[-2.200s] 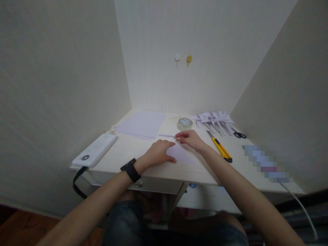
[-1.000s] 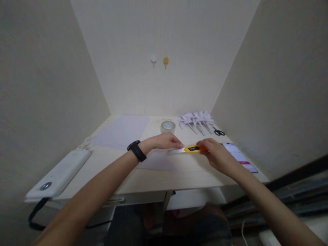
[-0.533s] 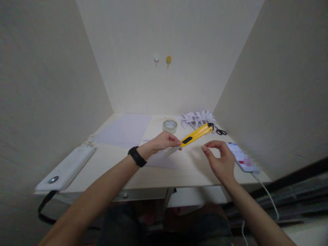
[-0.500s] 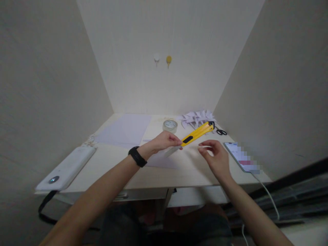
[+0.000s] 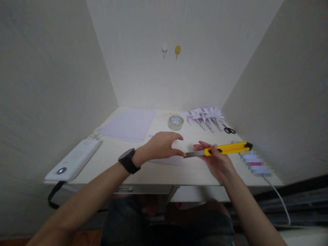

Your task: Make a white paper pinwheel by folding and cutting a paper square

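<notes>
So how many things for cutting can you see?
2: the yellow cutter in the right hand, and the black-handled scissors on the table, beside the paper pinwheels. Others could be hidden from view.

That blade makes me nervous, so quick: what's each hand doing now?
Left hand: open, at the blade tip; contact cannot be told.
Right hand: holding the yellow utility knife.

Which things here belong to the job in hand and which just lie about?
Seemingly in use:
yellow-and-black utility knife, in the right hand
pale paper sheet, by the left hand

Seemingly lying about:
round clear tape roll
black-handled scissors
flat white rectangular device
</notes>
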Demonstrator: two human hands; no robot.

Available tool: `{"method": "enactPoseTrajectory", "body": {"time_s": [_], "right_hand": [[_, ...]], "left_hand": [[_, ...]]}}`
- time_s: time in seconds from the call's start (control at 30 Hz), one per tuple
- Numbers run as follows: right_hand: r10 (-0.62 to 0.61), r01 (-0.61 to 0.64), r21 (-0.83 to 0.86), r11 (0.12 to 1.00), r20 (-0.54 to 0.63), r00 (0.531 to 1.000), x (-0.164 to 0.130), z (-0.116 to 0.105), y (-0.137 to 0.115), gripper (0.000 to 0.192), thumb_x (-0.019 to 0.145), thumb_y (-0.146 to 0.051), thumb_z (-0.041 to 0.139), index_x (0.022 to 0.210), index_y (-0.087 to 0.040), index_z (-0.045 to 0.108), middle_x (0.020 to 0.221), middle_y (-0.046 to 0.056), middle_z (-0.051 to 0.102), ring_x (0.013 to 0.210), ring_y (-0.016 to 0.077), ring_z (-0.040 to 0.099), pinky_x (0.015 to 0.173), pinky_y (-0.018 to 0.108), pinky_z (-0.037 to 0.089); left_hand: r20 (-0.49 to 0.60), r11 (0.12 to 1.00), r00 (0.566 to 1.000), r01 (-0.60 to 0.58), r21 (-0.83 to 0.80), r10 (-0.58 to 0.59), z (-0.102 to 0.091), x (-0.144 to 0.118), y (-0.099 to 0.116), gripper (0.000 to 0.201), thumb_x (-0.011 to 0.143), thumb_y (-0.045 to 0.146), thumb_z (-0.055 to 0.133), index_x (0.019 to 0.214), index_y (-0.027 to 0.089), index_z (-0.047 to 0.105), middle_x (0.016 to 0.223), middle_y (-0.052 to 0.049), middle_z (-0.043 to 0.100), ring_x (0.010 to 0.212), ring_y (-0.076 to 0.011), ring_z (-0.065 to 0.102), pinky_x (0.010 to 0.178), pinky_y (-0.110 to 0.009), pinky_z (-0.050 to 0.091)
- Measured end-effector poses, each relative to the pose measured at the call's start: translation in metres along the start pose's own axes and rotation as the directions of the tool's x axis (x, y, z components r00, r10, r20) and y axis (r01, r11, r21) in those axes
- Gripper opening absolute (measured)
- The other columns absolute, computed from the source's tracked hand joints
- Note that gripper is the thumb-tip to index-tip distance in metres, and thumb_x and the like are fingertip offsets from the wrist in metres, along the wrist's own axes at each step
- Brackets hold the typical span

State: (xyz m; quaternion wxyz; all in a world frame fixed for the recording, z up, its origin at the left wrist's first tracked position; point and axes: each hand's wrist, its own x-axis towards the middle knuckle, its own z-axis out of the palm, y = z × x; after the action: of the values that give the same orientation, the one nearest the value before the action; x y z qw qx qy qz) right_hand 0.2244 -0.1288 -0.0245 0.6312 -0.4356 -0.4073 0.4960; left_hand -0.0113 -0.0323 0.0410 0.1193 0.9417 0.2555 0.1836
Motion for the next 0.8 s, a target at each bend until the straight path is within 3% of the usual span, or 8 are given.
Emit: {"method": "enactPoseTrajectory", "body": {"time_s": [0.07,0.17,0.3,0.57,0.8], "right_hand": [[0.039,-0.036,0.06,0.998,-0.055,0.998,-0.005,-0.011,0.005,0.051,0.077,-0.067,0.066,0.103,-0.024,0.072,0.105,0.011,0.075,0.097,0.0295,0.072,0.095,0.054,0.053],[0.031,-0.012,0.113,0.994,-0.168,0.985,-0.008,-0.018,0.012,0.039,0.081,-0.062,0.066,0.097,-0.026,0.071,0.117,0.008,0.072,0.08,0.024,0.074,0.091,0.051,0.058],[0.04,0.004,0.184,0.983,-0.238,0.97,-0.009,-0.015,0.02,0.033,0.083,-0.055,0.067,0.091,-0.024,0.072,0.115,0.006,0.072,0.079,0.021,0.074,0.09,0.046,0.06],[0.081,0.016,0.335,0.942,-0.274,0.958,-0.015,-0.011,0.019,0.033,0.065,-0.043,0.087,0.081,-0.018,0.074,0.098,0.004,0.076,0.079,0.0199,0.073,0.081,0.041,0.065],[0.08,0.022,0.345,0.938,-0.28,0.957,-0.016,-0.01,0.017,0.029,0.069,-0.044,0.085,0.079,-0.019,0.074,0.095,0.003,0.076,0.075,0.0175,0.073,0.079,0.04,0.066]], "left_hand": [[0.127,0.997,0.99,-0.072,0.027,0.068,-0.004,-0.011,-0.007,0.052,0.074,0.051,0.076,0.113,0.018,0.065,0.118,-0.009,0.068,0.108,-0.0268,0.063,0.093,-0.035,0.045],[0.308,0.985,0.939,-0.171,0.038,0.151,-0.003,-0.019,-0.011,0.034,0.07,0.036,0.078,0.099,0.019,0.067,0.112,-0.008,0.068,0.1,-0.0252,0.064,0.088,-0.033,0.047],[0.428,0.978,0.892,-0.193,0.075,0.143,0.003,-0.01,-0.005,0.03,0.068,0.027,0.073,0.097,0.022,0.067,0.106,-0.007,0.068,0.09,-0.0245,0.063,0.08,-0.034,0.047],[0.474,0.96,0.866,-0.249,0.125,0.162,0.007,0.001,0.002,0.023,0.073,0.019,0.067,0.095,0.021,0.063,0.096,-0.005,0.066,0.086,-0.0224,0.06,0.073,-0.032,0.045],[0.405,0.93,0.891,-0.306,0.204,0.205,0.016,-0.008,0.006,0.011,0.076,0.016,0.059,0.087,0.018,0.059,0.092,-0.008,0.065,0.084,-0.0217,0.058,0.075,-0.033,0.046]]}}
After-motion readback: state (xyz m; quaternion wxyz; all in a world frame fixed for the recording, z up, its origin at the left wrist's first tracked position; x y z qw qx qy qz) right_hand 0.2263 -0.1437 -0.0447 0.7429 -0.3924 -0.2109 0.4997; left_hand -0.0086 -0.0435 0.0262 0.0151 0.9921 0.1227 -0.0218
